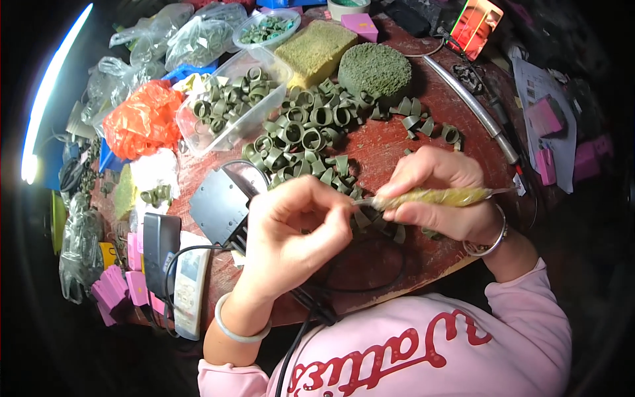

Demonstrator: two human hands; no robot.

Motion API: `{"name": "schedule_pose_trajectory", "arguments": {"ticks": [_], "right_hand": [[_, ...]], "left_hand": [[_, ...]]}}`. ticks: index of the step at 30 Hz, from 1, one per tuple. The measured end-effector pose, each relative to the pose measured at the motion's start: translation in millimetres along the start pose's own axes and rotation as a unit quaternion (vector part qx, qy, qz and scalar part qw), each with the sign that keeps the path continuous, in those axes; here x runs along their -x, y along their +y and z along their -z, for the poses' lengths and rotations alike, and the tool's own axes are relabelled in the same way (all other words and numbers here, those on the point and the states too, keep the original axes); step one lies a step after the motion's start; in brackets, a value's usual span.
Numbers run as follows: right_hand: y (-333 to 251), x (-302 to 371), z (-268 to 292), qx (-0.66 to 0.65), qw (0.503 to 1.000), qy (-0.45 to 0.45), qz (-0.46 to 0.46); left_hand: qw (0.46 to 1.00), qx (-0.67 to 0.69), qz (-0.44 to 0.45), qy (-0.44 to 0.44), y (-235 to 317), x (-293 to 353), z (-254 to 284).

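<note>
My right hand (440, 188) grips a slim hand tool with a thick yellow, film-wrapped handle (433, 196). Its thin tail end points right and its pale tip points left. The fingers of my left hand (301, 228) are pinched together right at that tip; whatever they hold is too small or hidden to make out. Just beyond both hands lies a heap of dark green ring-shaped pieces (311, 138), some partly covered by my fingers. More of these rings fill a clear plastic box (198, 142) to the left of the heap.
Behind the heap stand a round green textured block (375, 69) and a yellow-green sponge-like block (316, 49). A grey metal box (221, 204), a white power strip (190, 284) and an orange plastic bag (142, 119) lie left. A metal rod (469, 104) and pink blocks (546, 118) are right.
</note>
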State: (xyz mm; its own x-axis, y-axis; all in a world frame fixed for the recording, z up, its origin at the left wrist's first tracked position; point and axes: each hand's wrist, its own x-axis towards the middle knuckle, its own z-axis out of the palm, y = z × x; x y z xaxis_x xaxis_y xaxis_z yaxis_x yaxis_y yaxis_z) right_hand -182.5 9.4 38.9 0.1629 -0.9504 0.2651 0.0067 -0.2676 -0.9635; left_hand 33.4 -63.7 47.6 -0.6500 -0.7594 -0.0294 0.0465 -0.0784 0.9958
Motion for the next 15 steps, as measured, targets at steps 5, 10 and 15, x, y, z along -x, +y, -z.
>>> {"name": "schedule_pose_trajectory", "arguments": {"ticks": [5, 10, 15], "right_hand": [[5.4, -3.6, -5.4, 0.075, 0.994, 0.083, 0.015], [9.2, -10.2, -19.6, 0.383, 0.912, -0.029, 0.143], [9.4, -6.8, -10.6, 0.274, 0.959, 0.074, 0.025]], "left_hand": [[0.979, -0.130, -0.055, 0.150, -3.6, -12.7, 8.9], [0.977, -0.155, -0.081, 0.118, -11.6, -6.4, 2.2], [0.991, -0.014, -0.055, 0.120, -11.2, -6.8, -3.5]]}}
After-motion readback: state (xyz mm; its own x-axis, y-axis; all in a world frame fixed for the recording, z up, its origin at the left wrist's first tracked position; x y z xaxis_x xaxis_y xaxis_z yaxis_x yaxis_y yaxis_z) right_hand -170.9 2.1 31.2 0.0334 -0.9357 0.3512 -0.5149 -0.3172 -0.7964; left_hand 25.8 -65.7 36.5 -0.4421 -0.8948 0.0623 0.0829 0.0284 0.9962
